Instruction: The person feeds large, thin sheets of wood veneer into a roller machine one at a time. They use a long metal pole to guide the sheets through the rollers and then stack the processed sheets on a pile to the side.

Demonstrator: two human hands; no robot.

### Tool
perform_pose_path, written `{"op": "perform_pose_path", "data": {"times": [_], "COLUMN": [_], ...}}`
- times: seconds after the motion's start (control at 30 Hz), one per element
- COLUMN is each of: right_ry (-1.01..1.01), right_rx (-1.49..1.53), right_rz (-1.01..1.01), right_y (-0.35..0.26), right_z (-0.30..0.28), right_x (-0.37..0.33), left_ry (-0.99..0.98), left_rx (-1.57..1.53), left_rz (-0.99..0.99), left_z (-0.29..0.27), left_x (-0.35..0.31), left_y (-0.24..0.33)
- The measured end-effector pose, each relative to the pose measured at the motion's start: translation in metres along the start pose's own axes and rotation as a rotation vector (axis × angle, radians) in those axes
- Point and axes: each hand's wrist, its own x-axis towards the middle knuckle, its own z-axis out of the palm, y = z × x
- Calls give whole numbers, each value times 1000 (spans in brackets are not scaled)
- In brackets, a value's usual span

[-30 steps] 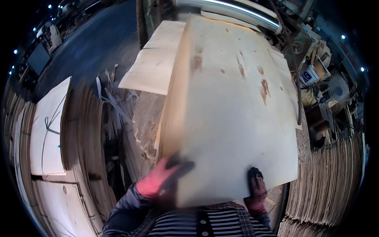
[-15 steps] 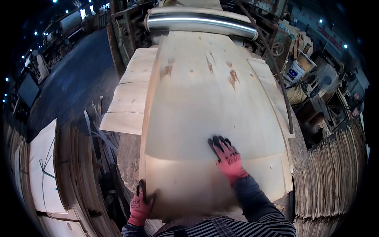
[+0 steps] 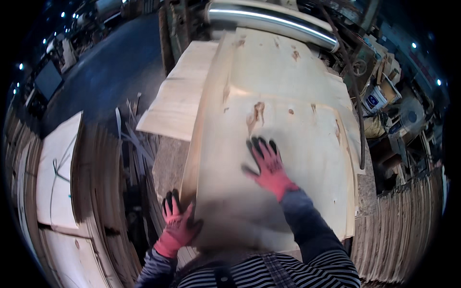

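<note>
Pale wood veneer sheets [image 3: 297, 173] with brown knots lie stacked in front of me, running up toward a shiny metal roller [image 3: 273, 21]. My right hand [image 3: 267, 168], in a pink glove with dark fingertips, lies on the top sheet with its fingers spread. By the near left edge of the stack is my left hand [image 3: 178, 222], gloved alike, its fingers apart beside the sheets' edge. Farther up, a sheet edge crosses the stack as a seam. The near end of the top sheet is blurred and shadowed.
Loose veneer pieces [image 3: 175, 91] stick out left of the stack. Bundled veneer [image 3: 57, 173] stands at the left, and more upright sheets [image 3: 398, 245] at the right. A dark rod [image 3: 356, 110] slants along the right side, near a white bucket [image 3: 377, 100].
The seam between the sheets has moved away from me, toward the roller. Both hands are farther forward, and the left hand's fingers have spread. The whole view has shifted a little.
</note>
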Motion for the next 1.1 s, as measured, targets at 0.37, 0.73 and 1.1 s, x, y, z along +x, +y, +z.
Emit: {"op": "perform_pose_path", "data": {"times": [0.37, 0.73, 1.1], "right_ry": [76, -109, 136], "right_rx": [385, 62, -52], "right_rz": [342, 267, 132], "right_y": [-66, -96, 1], "right_z": [-51, -43, -31], "right_x": [-251, -200, -44], "left_ry": [-329, 114, -75], "left_rx": [-1477, -470, -280], "left_rz": [225, 350, -276], "left_z": [-79, -50, 35], "left_x": [-9, 2, -14], "left_y": [93, -18, -32]}}
